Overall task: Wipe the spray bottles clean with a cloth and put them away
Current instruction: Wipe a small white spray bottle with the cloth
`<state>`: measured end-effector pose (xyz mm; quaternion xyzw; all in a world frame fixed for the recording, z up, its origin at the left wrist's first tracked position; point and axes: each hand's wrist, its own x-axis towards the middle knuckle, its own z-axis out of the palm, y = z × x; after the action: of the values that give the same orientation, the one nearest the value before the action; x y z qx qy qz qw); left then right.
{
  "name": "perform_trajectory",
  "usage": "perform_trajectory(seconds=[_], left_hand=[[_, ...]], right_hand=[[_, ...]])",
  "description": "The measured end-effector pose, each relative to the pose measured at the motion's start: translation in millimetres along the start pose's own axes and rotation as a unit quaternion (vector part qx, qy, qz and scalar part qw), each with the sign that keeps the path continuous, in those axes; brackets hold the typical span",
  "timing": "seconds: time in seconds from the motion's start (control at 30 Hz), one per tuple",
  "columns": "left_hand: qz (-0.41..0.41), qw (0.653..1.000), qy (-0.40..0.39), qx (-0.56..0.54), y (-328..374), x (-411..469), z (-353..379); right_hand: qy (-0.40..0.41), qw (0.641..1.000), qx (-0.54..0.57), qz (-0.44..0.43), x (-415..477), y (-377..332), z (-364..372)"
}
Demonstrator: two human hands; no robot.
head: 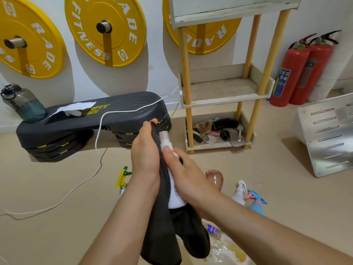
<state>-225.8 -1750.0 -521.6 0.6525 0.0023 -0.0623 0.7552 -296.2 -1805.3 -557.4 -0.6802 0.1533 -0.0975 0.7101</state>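
Observation:
A small white spray bottle (174, 194) is held upright in front of me, its pale cap (165, 138) pointing up. My right hand (183, 173) grips its body, thumb near the neck. My left hand (145, 153) presses a dark grey cloth (164, 232) against the bottle's left side; the cloth hangs down below both hands. On the floor behind my hands stand other spray bottles: a yellow-and-green trigger one (123, 176), a white one (239, 194) and a blue one with a pink trigger (256, 202). A small clear bottle (213, 229) lies on the floor.
A white shelf unit with yellow posts (225, 96) stands against the wall, clutter on its bottom tier. A black step platform (91, 121) holds a water jug (23, 104); a white cable (99, 134) trails across the floor. Two red fire extinguishers (303, 71) and a metal panel (328, 134) are at right.

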Motion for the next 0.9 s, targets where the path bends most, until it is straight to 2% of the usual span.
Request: perform_trajectory(seconds=[0.07, 0.17, 0.23, 0.33, 0.43, 0.53, 0.63, 0.7, 0.77, 0.9], left_hand=[[0.006, 1.0, -0.028, 0.001, -1.9, -7.3, 6.6], [0.067, 0.99, -0.105, 0.066, -16.6, -23.1, 17.4], [0.102, 0.981, -0.133, 0.101, -29.4, -27.7, 18.4], [0.155, 0.952, -0.159, 0.21, -47.1, -30.4, 11.7], [0.248, 0.889, -0.195, 0.331, -60.4, -41.3, 4.4], [0.369, 0.829, -0.138, 0.397, -66.3, -52.8, -0.2], [0.486, 0.786, -0.037, 0.38, -63.0, -44.1, -6.3], [0.519, 0.785, -0.002, 0.337, -55.0, -36.5, -11.2], [0.513, 0.801, 0.011, 0.308, -48.8, -31.1, -12.8], [0.442, 0.85, 0.007, 0.286, -44.3, -26.4, -12.9]], right_hand=[[0.031, 0.998, -0.047, -0.011, 8.7, -1.3, -1.4], [0.129, 0.989, -0.056, -0.035, 26.4, 2.3, -10.6], [0.14, 0.989, -0.047, -0.026, 33.0, 5.0, -15.9], [0.103, 0.99, 0.082, 0.054, 31.8, 1.1, -23.4], [0.132, 0.967, 0.176, 0.125, 31.6, -9.5, -30.3], [0.11, 0.926, 0.315, 0.175, 30.7, -14.6, -32.4], [0.002, 0.9, 0.398, 0.179, 19.5, -10.9, -21.6], [-0.039, 0.897, 0.403, 0.174, 14.2, -10.5, -16.4], [-0.061, 0.905, 0.392, 0.152, 11.6, -13.7, -13.0], [-0.024, 0.96, 0.267, 0.087, 10.6, -13.6, -7.5]])
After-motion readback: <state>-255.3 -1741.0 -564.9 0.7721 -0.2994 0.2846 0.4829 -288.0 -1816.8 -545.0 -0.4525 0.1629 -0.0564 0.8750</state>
